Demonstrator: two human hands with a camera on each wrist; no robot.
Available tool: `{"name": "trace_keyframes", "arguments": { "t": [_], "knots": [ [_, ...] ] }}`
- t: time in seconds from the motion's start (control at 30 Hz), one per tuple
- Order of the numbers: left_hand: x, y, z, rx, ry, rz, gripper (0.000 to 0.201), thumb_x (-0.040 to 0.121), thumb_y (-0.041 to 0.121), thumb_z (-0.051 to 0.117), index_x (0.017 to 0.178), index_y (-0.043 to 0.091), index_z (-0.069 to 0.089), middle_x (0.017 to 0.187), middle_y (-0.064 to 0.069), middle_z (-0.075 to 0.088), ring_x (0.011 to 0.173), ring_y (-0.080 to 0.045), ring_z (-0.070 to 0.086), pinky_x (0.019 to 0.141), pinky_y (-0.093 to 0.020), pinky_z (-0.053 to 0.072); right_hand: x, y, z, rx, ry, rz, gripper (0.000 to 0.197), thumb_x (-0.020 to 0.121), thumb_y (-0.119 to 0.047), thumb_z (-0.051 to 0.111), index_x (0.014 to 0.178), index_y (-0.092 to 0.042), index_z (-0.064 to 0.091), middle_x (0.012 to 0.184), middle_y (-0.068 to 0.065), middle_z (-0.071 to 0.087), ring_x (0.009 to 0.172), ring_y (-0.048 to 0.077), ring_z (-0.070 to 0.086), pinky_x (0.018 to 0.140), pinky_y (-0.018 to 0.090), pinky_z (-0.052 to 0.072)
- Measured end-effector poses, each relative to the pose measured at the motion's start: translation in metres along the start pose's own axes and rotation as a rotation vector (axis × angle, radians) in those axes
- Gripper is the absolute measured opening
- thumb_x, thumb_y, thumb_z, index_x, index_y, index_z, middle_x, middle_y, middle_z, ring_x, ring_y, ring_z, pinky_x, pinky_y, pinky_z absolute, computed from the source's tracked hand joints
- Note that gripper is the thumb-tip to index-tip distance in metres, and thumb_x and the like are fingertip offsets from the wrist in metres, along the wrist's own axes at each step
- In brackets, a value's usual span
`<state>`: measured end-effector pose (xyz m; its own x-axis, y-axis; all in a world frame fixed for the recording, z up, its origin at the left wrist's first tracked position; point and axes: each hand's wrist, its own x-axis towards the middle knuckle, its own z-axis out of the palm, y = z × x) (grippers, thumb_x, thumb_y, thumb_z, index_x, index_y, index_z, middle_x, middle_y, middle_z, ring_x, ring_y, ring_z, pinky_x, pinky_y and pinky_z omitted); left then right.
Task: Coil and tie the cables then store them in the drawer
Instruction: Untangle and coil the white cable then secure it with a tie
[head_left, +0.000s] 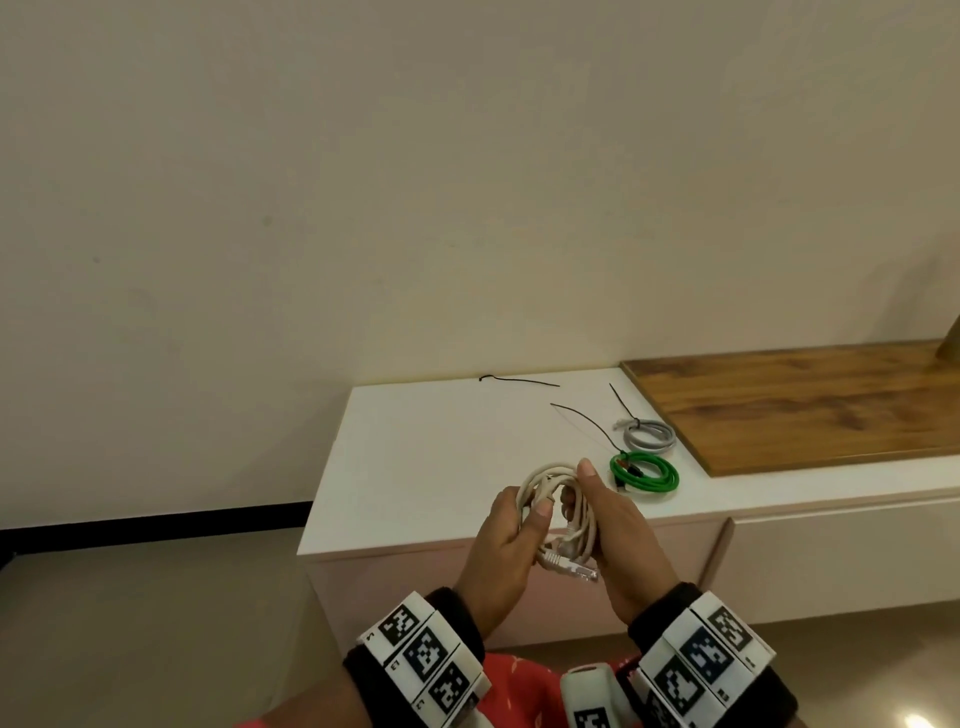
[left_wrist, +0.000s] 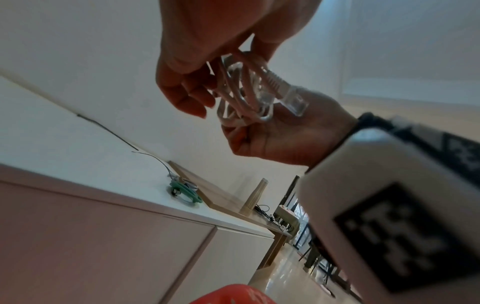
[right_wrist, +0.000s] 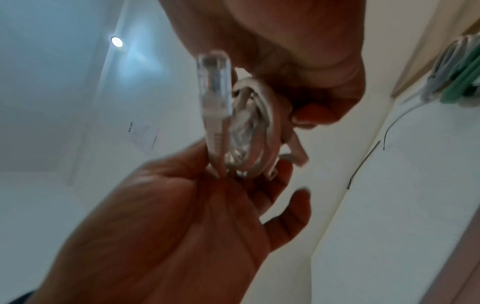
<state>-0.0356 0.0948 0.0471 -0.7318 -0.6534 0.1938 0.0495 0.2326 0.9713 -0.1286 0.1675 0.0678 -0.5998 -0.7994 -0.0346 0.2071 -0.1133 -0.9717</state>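
Both hands hold a coiled white network cable (head_left: 558, 501) in the air in front of the white cabinet (head_left: 415, 457). My left hand (head_left: 519, 514) curls round the coil's left side, thumb on top. My right hand (head_left: 592, 499) grips the right side, thumb raised. A clear plug (head_left: 579, 571) hangs below the coil; it shows up close as the plug (left_wrist: 293, 98) and the plug (right_wrist: 214, 86). On the cabinet top lie a coiled green cable (head_left: 647, 475) and a coiled grey cable (head_left: 649, 434), each with a black tie sticking out.
A loose black zip tie (head_left: 519, 381) lies near the wall at the back of the cabinet top. A wooden board (head_left: 805, 405) covers the right part. Closed cabinet fronts (head_left: 831, 561) sit below the top. Bare floor (head_left: 130, 623) spreads to the left.
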Motion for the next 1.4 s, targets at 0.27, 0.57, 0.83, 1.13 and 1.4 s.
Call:
{"name": "trace_keyframes", "arguments": {
  "t": [0.27, 0.57, 0.83, 1.13, 1.4],
  "knots": [
    [0.005, 0.002, -0.009, -0.042, 0.057, 0.055, 0.017, 0.095, 0.028, 0.037, 0.090, 0.016, 0.049, 0.074, 0.003, 0.048, 0.070, -0.011, 0.048, 0.067, -0.025, 0.043, 0.005, 0.001, -0.007, -0.191, -0.106, -0.151, 0.023, 0.092, -0.012, 0.045, 0.098, 0.004, 0.060, 0.071, 0.013, 0.054, 0.060, 0.017, 0.057, 0.058, 0.027, 0.053],
    [0.013, 0.008, -0.020, -0.254, -0.193, -0.173, 0.035, 0.094, 0.026, 0.037, 0.113, 0.001, 0.051, 0.096, -0.014, 0.056, 0.089, -0.024, 0.057, 0.076, -0.032, 0.051, 0.015, 0.005, -0.013, -0.110, -0.051, -0.195, 0.020, 0.088, -0.006, 0.049, 0.084, -0.003, 0.068, 0.071, 0.012, 0.069, 0.062, 0.020, 0.064, 0.053, 0.024, 0.052],
    [0.025, -0.008, -0.022, -0.164, -0.101, -0.094, 0.021, 0.097, 0.015, 0.035, 0.093, 0.006, 0.054, 0.073, -0.001, 0.051, 0.063, -0.005, 0.055, 0.060, -0.019, 0.047, 0.037, 0.013, -0.017, -0.127, -0.135, -0.119, 0.020, 0.090, -0.006, 0.048, 0.090, -0.001, 0.068, 0.077, 0.014, 0.071, 0.068, 0.021, 0.067, 0.058, 0.024, 0.055],
    [0.088, -0.020, -0.052, -0.109, 0.020, -0.104, 0.019, 0.097, 0.013, 0.035, 0.089, 0.007, 0.052, 0.072, -0.002, 0.046, 0.064, -0.011, 0.046, 0.057, -0.019, 0.044, 0.135, -0.006, -0.042, -0.434, -0.183, 0.062, 0.009, 0.090, -0.012, 0.053, 0.088, -0.005, 0.059, 0.076, 0.008, 0.061, 0.066, 0.015, 0.056, 0.055, 0.014, 0.050],
    [0.160, -0.060, -0.087, -0.047, 0.084, -0.176, 0.020, 0.097, 0.014, 0.036, 0.089, 0.013, 0.054, 0.073, -0.001, 0.047, 0.066, -0.012, 0.047, 0.063, -0.023, 0.042, 0.297, -0.005, -0.030, -0.962, -0.178, 0.103, 0.009, 0.087, -0.011, 0.057, 0.078, -0.009, 0.059, 0.082, 0.013, 0.060, 0.073, 0.022, 0.055, 0.063, 0.024, 0.047]
  ]
}}
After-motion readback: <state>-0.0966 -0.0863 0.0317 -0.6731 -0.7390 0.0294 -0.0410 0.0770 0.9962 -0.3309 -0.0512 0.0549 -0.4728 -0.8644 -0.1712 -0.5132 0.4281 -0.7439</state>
